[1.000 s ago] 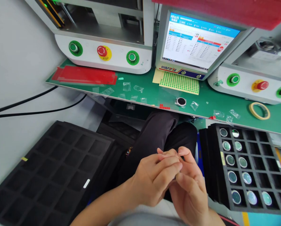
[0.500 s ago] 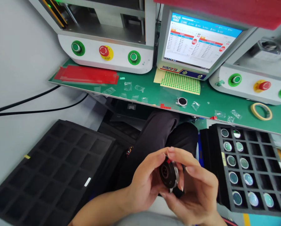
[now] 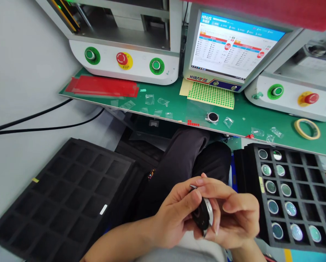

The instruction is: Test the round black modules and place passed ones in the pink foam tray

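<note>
Between my two hands is a round smartwatch case, strapless, its dark back tilted toward the left and its silver side edge facing right. My left hand grips it with the thumb laid across the back, covering the upper part. Wrapped about the far side and rim, my right hand holds the same case; its palm side is partly hidden. Another round watch case lies face up on the green bench ahead of my hands.
On the right, a black foam tray holds several round watch cases in its left columns. A black compartment tray lies at left. The bench carries red film strips, a green-dot sticker sheet, clear film scraps and a tape roll. Behind stands a monitor.
My left thumb has moved from the upper rim onto the watch's back. The case has turned more edge-on, and both hands have shifted slightly right and down.
</note>
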`<state>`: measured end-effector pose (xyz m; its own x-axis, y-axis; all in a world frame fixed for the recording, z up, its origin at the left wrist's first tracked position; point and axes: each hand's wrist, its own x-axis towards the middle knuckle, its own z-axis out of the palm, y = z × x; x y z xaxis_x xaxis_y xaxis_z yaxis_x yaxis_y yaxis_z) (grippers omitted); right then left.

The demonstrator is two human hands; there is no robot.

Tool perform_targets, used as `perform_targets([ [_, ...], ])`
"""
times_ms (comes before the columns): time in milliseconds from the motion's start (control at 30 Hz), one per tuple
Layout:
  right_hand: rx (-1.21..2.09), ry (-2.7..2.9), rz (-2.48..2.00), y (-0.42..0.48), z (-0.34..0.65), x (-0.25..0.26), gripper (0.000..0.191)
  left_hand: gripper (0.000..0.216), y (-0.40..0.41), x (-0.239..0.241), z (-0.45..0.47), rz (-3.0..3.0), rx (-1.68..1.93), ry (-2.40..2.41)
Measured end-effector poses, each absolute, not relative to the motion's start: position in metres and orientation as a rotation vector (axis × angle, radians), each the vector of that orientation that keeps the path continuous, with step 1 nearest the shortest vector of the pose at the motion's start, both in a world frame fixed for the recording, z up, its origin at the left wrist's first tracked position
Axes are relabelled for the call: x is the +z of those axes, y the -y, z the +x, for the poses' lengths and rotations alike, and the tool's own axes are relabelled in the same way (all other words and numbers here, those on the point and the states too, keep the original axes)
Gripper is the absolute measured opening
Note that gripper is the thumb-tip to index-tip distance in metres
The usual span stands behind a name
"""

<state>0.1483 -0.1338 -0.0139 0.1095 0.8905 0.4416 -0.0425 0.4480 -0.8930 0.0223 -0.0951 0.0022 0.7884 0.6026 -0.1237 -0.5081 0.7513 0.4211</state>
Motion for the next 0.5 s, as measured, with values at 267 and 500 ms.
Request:
perform_targets([
  [267,0.877,1.252,-0.829,0.1327,0.1491,-0.0161,0.051,0.034,0.0948,0.0018,0.0222,0.358,0.629,-0.204],
  [500,0.815,1.183,-0.887,0.1277,0.1441,-0.0092,0.048,0.032,0.0956,0.0012,0.0216,0.338,0.621,-0.224],
])
